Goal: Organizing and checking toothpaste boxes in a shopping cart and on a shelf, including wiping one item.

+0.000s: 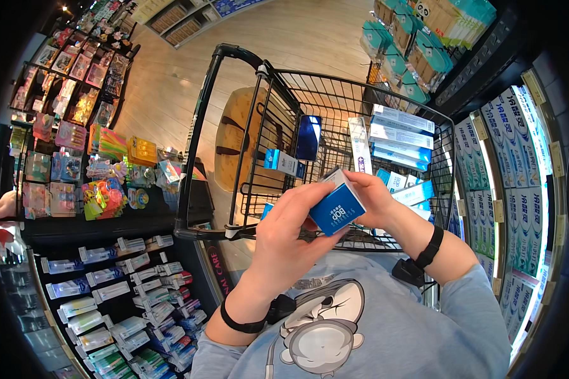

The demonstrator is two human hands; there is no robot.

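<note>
Both hands grip a blue and white cardboard box (336,208) above the near side of a black wire shopping cart (284,76). My left hand (289,232) wraps its left side, with fingers over the top and the thumb underneath. At the right edge of the box is my right hand (367,194), its fingers on the white side. Inside the cart lie a dark blue phone-like object (308,138), a small blue and white box (284,163), a long white box (359,146) and a stack of toothpaste-type cartons (402,135). More blue and white boxes (410,192) lie nearer.
Shelves of toothpaste cartons (521,222) line the right side. Packaged toothbrushes (109,291) hang at lower left, below a rack of colourful small goods (104,196). Teal packages (408,52) hang at upper right. Another person's hand (4,206) shows at far left.
</note>
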